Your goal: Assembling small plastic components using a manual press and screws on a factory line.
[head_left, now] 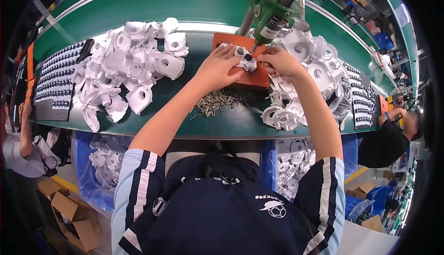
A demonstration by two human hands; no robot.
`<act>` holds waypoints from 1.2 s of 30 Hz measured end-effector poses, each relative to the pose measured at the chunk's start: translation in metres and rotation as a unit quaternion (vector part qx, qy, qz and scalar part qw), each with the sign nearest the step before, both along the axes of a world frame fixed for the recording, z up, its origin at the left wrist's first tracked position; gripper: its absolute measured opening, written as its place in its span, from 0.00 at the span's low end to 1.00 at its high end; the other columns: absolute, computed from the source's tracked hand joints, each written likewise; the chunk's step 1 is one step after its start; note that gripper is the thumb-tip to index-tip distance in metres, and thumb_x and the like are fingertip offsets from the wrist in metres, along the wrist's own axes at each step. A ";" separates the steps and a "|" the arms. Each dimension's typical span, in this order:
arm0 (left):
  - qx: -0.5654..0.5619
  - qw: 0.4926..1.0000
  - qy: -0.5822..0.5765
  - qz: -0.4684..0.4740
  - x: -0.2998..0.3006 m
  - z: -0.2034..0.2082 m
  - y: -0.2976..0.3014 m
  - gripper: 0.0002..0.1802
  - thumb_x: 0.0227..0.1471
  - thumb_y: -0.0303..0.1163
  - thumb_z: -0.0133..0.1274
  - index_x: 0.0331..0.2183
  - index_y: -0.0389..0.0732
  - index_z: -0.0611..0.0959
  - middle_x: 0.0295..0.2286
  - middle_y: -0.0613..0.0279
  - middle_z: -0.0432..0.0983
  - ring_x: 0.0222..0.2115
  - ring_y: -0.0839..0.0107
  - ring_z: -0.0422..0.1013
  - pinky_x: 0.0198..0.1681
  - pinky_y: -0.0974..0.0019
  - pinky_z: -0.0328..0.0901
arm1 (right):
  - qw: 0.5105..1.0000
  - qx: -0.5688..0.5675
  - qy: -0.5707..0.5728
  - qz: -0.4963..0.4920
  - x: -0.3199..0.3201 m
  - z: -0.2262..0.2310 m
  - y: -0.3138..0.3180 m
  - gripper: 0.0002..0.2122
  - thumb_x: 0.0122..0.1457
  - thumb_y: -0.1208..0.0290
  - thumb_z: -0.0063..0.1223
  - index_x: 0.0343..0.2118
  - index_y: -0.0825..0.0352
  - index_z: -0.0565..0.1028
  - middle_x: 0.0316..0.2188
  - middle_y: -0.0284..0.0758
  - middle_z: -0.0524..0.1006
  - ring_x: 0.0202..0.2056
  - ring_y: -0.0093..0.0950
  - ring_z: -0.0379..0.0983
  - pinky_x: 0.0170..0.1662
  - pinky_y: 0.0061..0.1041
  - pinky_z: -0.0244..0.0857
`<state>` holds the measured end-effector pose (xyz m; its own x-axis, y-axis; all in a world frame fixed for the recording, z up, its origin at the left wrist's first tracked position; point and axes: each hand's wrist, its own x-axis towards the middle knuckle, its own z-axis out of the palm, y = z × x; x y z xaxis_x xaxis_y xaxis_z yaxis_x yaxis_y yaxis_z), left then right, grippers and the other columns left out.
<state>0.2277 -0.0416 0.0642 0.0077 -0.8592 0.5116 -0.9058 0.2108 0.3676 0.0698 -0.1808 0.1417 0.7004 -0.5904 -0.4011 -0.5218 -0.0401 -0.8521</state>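
A white plastic part with round openings and a black centre sits on an orange block below a green press. My left hand grips this part from the left, fingers over its top and thumb along its near side. Just right of the part, my right hand is closed in a pinch; whatever lies between its fingertips is too small to make out. The tip of the press's metal spindle stands close above the part. Small metal pins lie in a loose heap in front of the block.
White plastic housings are piled at left and right. Trays of small black-and-white parts stand farther left and right. Blue bins hold more white parts below the table edge. Other people work at both sides.
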 end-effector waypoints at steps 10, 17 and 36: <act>0.000 1.000 0.015 -0.001 0.000 -0.001 0.000 0.18 0.46 0.42 0.51 0.37 0.40 0.77 0.48 0.46 0.65 0.54 0.53 0.57 0.58 0.55 0.50 | 0.990 0.132 0.038 0.000 0.017 -0.001 -0.023 0.02 0.54 0.76 0.48 0.31 0.64 0.72 0.15 0.22 0.59 0.14 0.11 0.50 0.15 0.14 0.41; 0.024 0.999 0.022 0.002 0.000 -0.002 0.000 0.18 0.46 0.41 0.52 0.37 0.41 0.77 0.51 0.49 0.63 0.55 0.54 0.55 0.59 0.55 0.48 | 0.986 0.153 0.061 0.022 0.020 -0.003 -0.026 0.03 0.55 0.74 0.49 0.26 0.62 0.68 0.15 0.21 0.58 0.13 0.11 0.49 0.14 0.14 0.41; 0.031 0.999 -0.035 0.004 -0.002 0.002 0.002 0.23 0.46 0.45 0.52 0.41 0.40 0.75 0.51 0.44 0.61 0.56 0.51 0.54 0.60 0.54 0.47 | 0.928 -0.336 0.067 0.144 -0.009 0.002 0.009 0.12 0.47 0.67 0.56 0.24 0.70 0.69 0.17 0.35 0.72 0.18 0.27 0.68 0.22 0.25 0.61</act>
<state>0.2253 -0.0394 0.0660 -0.0201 -0.8894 0.4567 -0.9315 0.1827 0.3146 0.0609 -0.1716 0.1433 0.8386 -0.5346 -0.1044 -0.5062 -0.6942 -0.5117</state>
